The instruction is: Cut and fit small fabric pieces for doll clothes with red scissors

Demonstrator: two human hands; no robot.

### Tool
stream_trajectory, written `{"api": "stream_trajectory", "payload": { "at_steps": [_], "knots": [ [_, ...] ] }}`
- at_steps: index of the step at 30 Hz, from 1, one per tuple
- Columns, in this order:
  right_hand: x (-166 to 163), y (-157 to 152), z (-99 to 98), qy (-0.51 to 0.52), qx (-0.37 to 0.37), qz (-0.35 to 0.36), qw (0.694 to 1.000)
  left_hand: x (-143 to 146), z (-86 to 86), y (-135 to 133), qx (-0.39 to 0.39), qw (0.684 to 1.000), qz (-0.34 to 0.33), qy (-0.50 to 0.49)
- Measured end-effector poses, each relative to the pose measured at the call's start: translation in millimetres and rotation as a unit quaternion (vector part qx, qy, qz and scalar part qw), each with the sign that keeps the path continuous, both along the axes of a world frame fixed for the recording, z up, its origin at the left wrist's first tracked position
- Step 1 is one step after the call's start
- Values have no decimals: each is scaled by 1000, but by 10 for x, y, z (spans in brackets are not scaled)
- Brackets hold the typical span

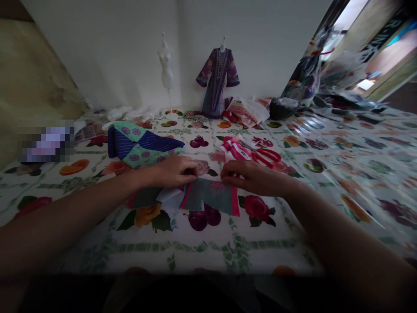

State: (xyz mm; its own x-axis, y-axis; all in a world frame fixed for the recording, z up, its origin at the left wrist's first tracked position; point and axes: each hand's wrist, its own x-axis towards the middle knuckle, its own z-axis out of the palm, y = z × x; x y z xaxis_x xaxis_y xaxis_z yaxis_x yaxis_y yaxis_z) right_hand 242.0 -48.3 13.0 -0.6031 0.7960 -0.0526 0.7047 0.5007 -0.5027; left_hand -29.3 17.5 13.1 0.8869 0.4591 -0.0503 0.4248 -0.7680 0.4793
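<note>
My left hand (172, 171) and my right hand (250, 178) both pinch the top edge of a grey-green fabric piece with pink trim (211, 196), which lies flat on a floral oilcloth (228, 250). Paler fabric scraps (167, 195) stick out from under it near my left hand. Just beyond my right hand lie red-handled scissors (265, 157) on a pink-and-white striped cloth (233, 150). Beyond my left hand sits a blue-striped and green patchwork garment (140, 143). My fingers hide part of the fabric's top edge.
A small white dress form (166, 71) and a purple robe on a stand (216, 78) stand against the wall. A plastic bag (246, 112) lies beside them. Crumpled plastic (304, 74) is heaped at the back right, and a pixelated patch (47, 141) covers something at the left.
</note>
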Motion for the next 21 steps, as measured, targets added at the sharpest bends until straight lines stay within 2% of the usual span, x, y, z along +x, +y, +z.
{"api": "stream_trajectory", "payload": {
  "at_steps": [7,14,21],
  "knots": [
    [-17,-72,39,-37,-9,13,999,26,-46,0,-20,1000,1,-12],
    [-9,-24,8,-28,32,17,999,38,-70,13,-5,1000,-10,-21],
    [-30,-80,13,-36,2,8,999,34,-70,2,-25,999,21,-12]
  ]
}}
